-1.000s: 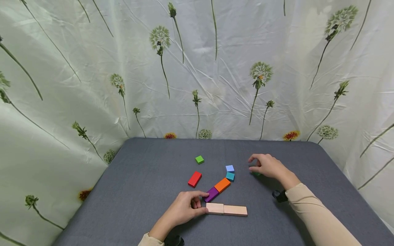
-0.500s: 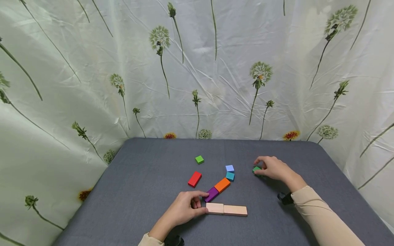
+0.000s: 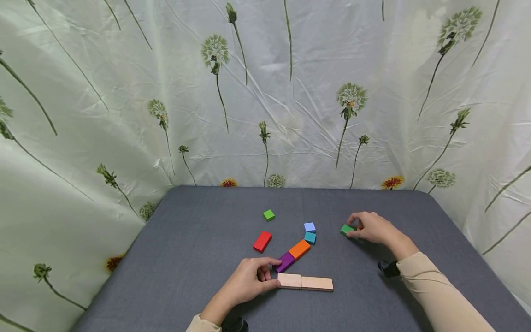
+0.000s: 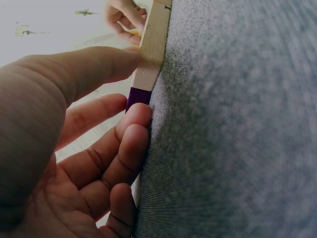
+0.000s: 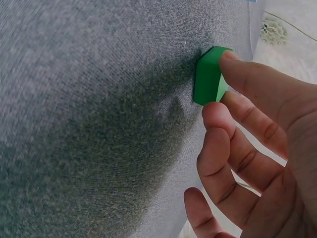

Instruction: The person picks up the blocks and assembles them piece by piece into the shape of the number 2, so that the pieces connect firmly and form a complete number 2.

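In the head view my left hand [image 3: 249, 280] has its index fingertip at the end of a purple block [image 3: 285, 262]. Its thumb meets the left end of a plain wood block [image 3: 289, 281]. The left wrist view shows thumb and curled fingers spanning where purple block [image 4: 138, 99] and bare wood [image 4: 154, 34] come together. On the right, my right hand [image 3: 371, 228] pinches a small dark green block [image 3: 346, 229] between thumb and fingers. Up close, that green block [image 5: 210, 77] stands at the cloth, thumb on its near edge.
An orange block [image 3: 300, 250] continues the purple one's line, then teal [image 3: 310, 238] and light blue [image 3: 309, 227] cubes. A second plain wood block [image 3: 317, 284] abuts the first. Red [image 3: 262, 242] and light green [image 3: 269, 215] blocks lie apart on the grey tabletop [image 3: 215, 221].
My right hand has moved right and taken hold of the dark green block, which was mostly hidden under it before and now shows. The left hand has stayed put.
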Available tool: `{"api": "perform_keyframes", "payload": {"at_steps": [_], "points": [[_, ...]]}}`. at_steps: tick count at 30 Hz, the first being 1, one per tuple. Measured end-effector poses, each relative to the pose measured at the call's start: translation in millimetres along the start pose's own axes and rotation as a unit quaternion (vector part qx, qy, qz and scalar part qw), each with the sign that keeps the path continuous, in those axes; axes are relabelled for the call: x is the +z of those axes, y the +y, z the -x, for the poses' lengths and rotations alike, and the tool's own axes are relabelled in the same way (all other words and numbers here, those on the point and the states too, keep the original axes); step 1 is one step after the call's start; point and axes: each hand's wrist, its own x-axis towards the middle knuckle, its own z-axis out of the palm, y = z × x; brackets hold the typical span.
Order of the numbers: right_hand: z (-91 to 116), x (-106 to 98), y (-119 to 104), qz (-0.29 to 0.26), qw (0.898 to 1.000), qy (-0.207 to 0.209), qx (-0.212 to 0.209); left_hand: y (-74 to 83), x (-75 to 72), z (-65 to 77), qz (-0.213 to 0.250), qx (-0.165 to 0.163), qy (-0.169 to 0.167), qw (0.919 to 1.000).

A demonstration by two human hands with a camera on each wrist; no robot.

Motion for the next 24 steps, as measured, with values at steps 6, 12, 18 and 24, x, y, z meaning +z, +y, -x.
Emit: {"api": "perform_keyframes", "payload": {"at_steps": [6, 12, 18, 24], "points": [[1, -2, -2, 0.006, 1.0, 0.001, 0.004, -0.2, -0.2, 0.1, 0.004, 0.005, 0.0, 1.0], [-4, -2, -4, 0.017, 1.0, -0.001, 0.009, -0.3, -0.6, 0.1, 0.004, 0.004, -0.001, 1.0], [-13, -1, -10, 0.033, 0.999, -0.008, 0.018, -0.8, -0.4, 0.2, 0.002, -0.001, -0.002, 1.0], [-22, -1, -17, 0.038, 0.999, -0.01, 0.021, -1.4, -0.2, -0.3, 0.0, 0.001, 0.0, 1.0]]}}
